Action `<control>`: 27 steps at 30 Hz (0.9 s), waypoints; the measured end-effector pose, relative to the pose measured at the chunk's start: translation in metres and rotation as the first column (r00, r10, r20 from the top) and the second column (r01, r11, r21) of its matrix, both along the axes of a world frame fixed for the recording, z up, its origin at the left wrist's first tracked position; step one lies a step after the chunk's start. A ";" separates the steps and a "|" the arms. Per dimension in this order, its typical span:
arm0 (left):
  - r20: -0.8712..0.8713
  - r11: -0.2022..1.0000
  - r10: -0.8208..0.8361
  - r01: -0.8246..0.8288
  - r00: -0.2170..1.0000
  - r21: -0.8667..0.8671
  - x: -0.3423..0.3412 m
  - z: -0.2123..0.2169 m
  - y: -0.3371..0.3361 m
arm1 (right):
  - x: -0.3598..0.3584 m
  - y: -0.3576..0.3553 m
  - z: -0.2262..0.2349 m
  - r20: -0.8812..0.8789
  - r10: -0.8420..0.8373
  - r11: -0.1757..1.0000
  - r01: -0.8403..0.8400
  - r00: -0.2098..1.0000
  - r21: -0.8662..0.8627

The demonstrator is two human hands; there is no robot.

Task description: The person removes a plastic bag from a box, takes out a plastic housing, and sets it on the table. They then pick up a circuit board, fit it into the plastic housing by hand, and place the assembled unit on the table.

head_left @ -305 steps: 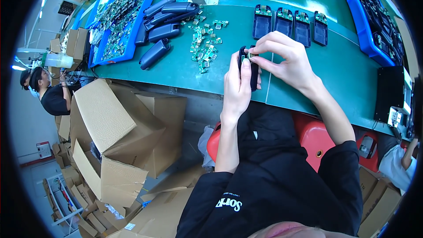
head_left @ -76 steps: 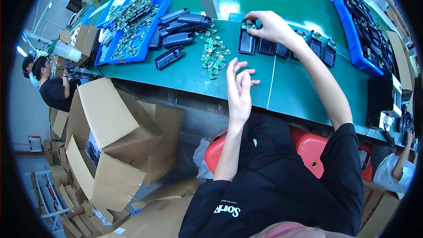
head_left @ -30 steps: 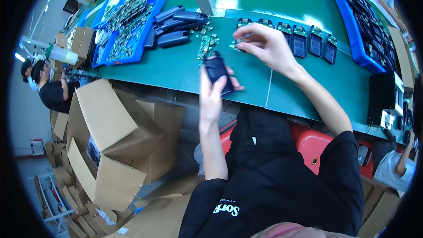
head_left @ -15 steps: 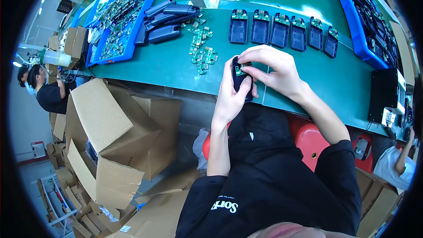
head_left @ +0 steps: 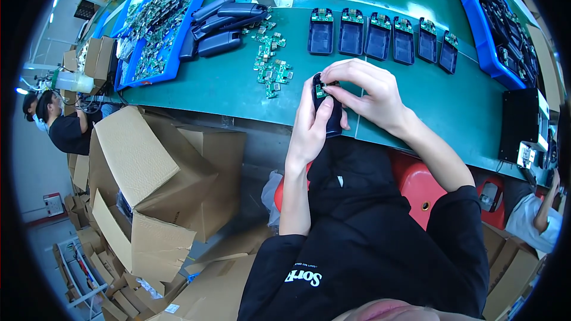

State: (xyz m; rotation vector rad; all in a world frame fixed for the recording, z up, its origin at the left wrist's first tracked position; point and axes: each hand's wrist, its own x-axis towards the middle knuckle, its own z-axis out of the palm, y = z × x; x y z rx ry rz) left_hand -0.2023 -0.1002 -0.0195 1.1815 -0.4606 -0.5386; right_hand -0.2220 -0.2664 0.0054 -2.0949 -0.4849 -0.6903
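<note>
Near the front edge of the table, my left hand (head_left: 307, 123) is wrapped round a dark plastic housing (head_left: 335, 123), its thumb lying across the front. A small green circuit board (head_left: 320, 91) sits at the housing's upper end. My right hand (head_left: 370, 90) pinches at that board with thumb and forefinger, which partly cover it. Loose circuit boards (head_left: 273, 71) lie scattered to the left of my hands. Beyond them, a row of several open housings (head_left: 320, 37), each with a green board at its top, stretches to the right.
Dark closed casings (head_left: 220, 43) are piled beside a blue bin (head_left: 172, 71) of circuit boards. Another blue bin (head_left: 485, 53) with filled housings stands at the right, by a black device (head_left: 518, 125). Cardboard boxes (head_left: 196, 190) crowd the left; co-workers sit at both sides.
My left thumb has shifted up along the housing, toward the board. The right hand's pinch stays almost in place, and the housing is still in my left hand.
</note>
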 end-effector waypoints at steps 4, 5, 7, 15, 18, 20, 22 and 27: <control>0.020 1.000 0.000 0.000 1.000 -0.001 0.000 -0.001 0.001 | 0.000 0.001 0.001 0.028 -0.016 0.999 0.017 0.999 -0.045; 0.027 1.000 -0.002 0.002 1.000 0.002 0.000 -0.002 0.002 | -0.001 0.001 0.002 0.025 -0.018 0.999 0.019 1.000 -0.047; 0.039 1.000 -0.017 0.017 0.999 0.003 0.001 -0.003 0.003 | -0.001 0.001 0.003 0.022 -0.027 0.998 0.028 0.999 -0.050; -0.019 0.999 0.003 -0.003 1.000 -0.033 -0.001 -0.001 0.000 | 0.001 -0.004 0.006 -0.107 0.076 0.987 -0.059 0.991 0.146; -0.107 0.996 0.036 -0.045 0.994 -0.076 -0.002 0.001 0.001 | 0.002 -0.009 0.005 -0.313 0.255 0.925 -0.136 0.915 0.356; -0.096 0.996 0.034 -0.042 0.995 -0.083 0.001 -0.002 0.002 | 0.002 -0.008 0.006 -0.394 0.356 0.874 -0.153 0.847 0.461; -0.092 0.995 0.034 -0.042 0.995 -0.086 0.002 -0.004 0.003 | -0.002 -0.008 0.016 -0.526 0.502 0.800 -0.138 0.687 0.584; -0.105 0.994 0.038 -0.049 0.994 -0.100 0.000 -0.006 0.005 | -0.002 -0.008 0.016 -0.535 0.584 0.730 -0.106 0.611 0.675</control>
